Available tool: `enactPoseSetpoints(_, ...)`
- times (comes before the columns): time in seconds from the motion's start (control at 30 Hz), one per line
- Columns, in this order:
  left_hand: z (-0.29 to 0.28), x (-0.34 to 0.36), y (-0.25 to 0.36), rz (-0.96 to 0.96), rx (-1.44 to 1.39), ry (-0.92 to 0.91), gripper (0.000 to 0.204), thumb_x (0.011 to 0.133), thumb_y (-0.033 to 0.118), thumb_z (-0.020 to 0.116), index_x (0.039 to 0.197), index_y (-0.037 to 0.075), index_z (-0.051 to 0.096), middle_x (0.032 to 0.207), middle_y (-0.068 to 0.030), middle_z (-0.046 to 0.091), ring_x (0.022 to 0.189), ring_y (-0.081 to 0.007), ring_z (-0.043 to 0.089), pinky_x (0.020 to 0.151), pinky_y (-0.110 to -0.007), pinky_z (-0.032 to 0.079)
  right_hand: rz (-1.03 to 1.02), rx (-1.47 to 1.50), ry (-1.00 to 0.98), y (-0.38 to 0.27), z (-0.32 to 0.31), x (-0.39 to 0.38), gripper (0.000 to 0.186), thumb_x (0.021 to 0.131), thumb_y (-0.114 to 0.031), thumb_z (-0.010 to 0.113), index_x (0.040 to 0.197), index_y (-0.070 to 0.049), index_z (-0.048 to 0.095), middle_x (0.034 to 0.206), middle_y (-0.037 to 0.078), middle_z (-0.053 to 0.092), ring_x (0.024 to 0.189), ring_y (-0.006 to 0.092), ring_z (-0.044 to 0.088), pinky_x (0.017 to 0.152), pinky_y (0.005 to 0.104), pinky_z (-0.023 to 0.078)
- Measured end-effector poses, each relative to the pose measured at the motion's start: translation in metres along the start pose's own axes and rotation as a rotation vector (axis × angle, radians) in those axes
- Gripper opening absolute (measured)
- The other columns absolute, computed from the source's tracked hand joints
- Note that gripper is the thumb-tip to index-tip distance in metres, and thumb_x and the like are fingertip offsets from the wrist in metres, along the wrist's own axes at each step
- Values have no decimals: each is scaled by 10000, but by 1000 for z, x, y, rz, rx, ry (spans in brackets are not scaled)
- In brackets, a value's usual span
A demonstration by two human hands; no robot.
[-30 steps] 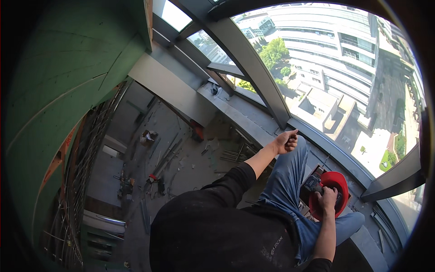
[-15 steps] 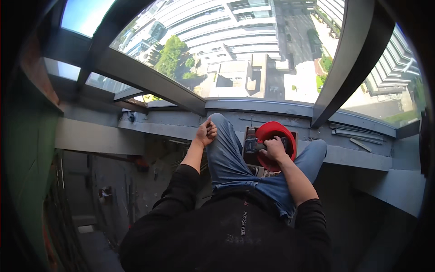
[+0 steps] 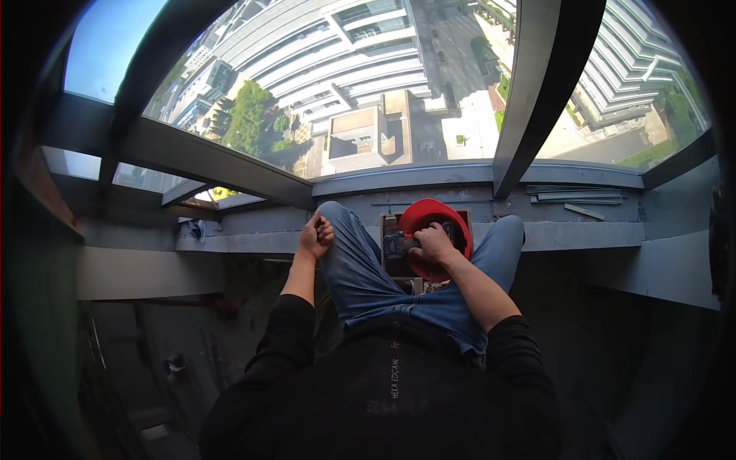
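Note:
My right hand (image 3: 435, 244) is wrapped round the grip of a dark cordless drill (image 3: 394, 244), between my knees. The drill lies partly over a red hard hat (image 3: 429, 210), which sits open side up in a brown box (image 3: 470, 230). My fingers hide part of the drill's handle. At my left knee, my left hand (image 3: 315, 236) is closed with its fingers curled in. Whatever it may hold is hidden inside the fingers.
Tall windows with dark frames (image 3: 537, 84) rise ahead, with buildings and a street far below. Thin strips (image 3: 575, 195) lie on the grey ledge (image 3: 567, 236) at the right. A darker, lower floor with scattered items lies at the lower left.
The whole view has shifted, so hands, box and ledge appear farther left. My right hand stays on the drill, and my left hand stays closed at the knee.

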State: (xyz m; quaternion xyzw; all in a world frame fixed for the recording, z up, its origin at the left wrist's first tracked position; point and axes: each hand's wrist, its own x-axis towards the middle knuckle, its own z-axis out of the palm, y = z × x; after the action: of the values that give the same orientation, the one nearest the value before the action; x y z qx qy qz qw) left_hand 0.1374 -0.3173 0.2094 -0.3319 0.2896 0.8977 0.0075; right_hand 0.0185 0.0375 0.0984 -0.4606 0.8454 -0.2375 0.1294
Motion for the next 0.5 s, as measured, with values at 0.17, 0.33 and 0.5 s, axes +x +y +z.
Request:
enactPoseSetpoints(0.17, 2, 1, -1, 23, 9, 8, 368, 1059, 351, 559, 785, 106, 539, 595, 34, 354, 461, -68, 282, 398, -219, 203, -7, 319, 270, -20, -48, 2, 212, 938, -233, 688, 976, -26, 718, 818, 103, 706, 756, 262, 657, 877, 404, 499)
enactPoseSetpoints(0.33, 2, 3, -2, 24, 41, -23, 364, 1050, 358, 577, 785, 113, 530, 595, 36, 349, 467, -66, 286, 403, -216, 207, -160, 1318, 610, -71, -225, -6, 452, 1084, -352, 506, 777, -50, 644, 605, 41, 574, 477, 123, 515, 944, 418, 527)
enactPoseSetpoints(0.5, 3, 0, -5, 7, 30, -5, 361, 1054, 349, 571, 784, 111, 530, 596, 37, 352, 470, -65, 286, 405, -214, 210, -1193, 1434, 582, -134, -401, -90, 576, 1048, -559, 465, 669, -150, 608, 552, -7, 515, 497, 132, 601, 1135, 529, 360)
